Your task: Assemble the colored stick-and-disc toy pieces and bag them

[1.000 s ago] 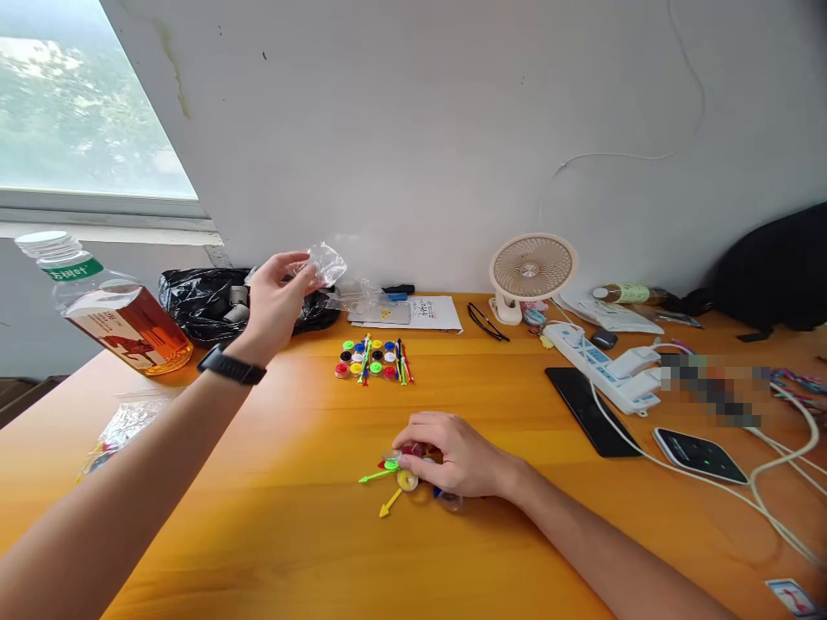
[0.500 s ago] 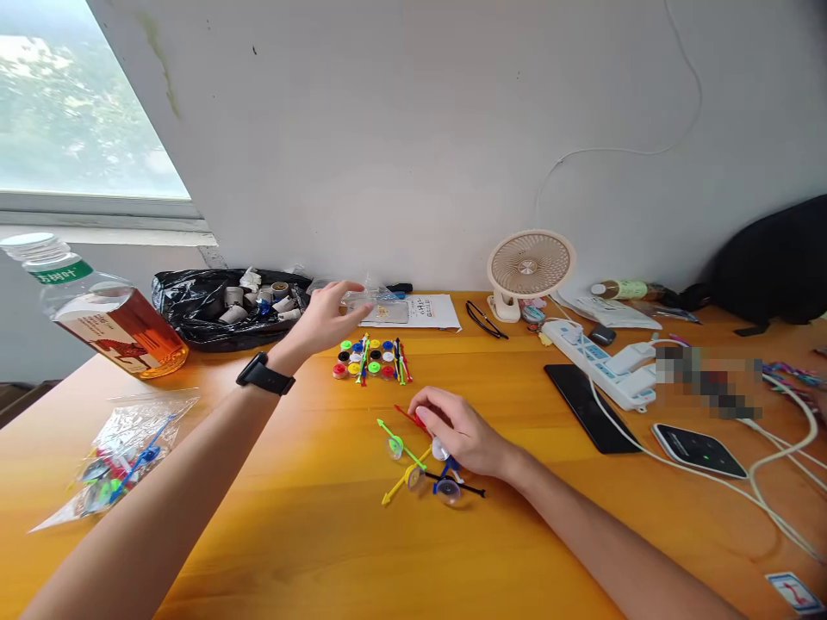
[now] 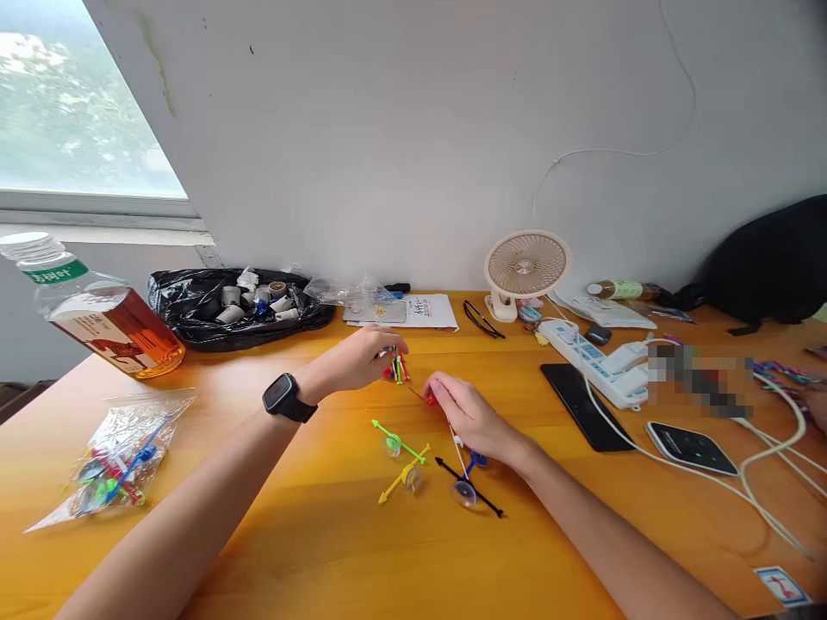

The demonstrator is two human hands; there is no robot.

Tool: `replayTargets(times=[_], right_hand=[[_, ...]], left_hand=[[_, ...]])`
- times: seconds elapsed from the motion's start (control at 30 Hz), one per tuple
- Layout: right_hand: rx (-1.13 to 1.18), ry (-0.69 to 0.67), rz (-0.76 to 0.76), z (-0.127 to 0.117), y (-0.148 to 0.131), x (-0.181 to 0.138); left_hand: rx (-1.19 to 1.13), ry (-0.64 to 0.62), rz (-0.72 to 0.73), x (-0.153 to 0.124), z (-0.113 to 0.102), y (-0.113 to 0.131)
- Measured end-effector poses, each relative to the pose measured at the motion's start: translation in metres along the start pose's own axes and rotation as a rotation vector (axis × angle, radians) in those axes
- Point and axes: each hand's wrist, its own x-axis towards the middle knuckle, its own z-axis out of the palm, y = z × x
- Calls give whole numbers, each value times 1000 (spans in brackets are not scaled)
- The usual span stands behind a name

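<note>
Left hand (image 3: 365, 351) has moved over to the multicoloured plastic cluster (image 3: 400, 370) toward the worktop's (image 3: 310, 551) back edge; grip loosely curled, contact cannot be told. Right hand (image 3: 470, 415) pinches a small red plastic piece (image 3: 432, 399). Nearer the front edge, the black plastic arrow (image 3: 487, 502) now lies apart from the yellow plastic arrow (image 3: 406, 474): less tangled.
</note>
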Motion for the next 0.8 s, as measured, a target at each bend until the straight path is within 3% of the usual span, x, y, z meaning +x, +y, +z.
replayTargets(times=[0.13,0.27,0.33,0.43,0.6,0.8], right_hand=[[243,141,89,-9,6,5],[618,295,178,-17,10,10],[758,299,234,-19,10,11],[858,271,306,-18,7,16],[751,323,302,-26,-4,48],[501,373,130,-47,-20,109]], left_hand=[[141,48,61,-4,20,-3],[242,-24,67,-11,36,-5],[253,-41,72,-13,38,-6],[206,42,90,-9,30,-5],[-49,256,84,15,-2,12],[-202,280,82,54,-24,29]])
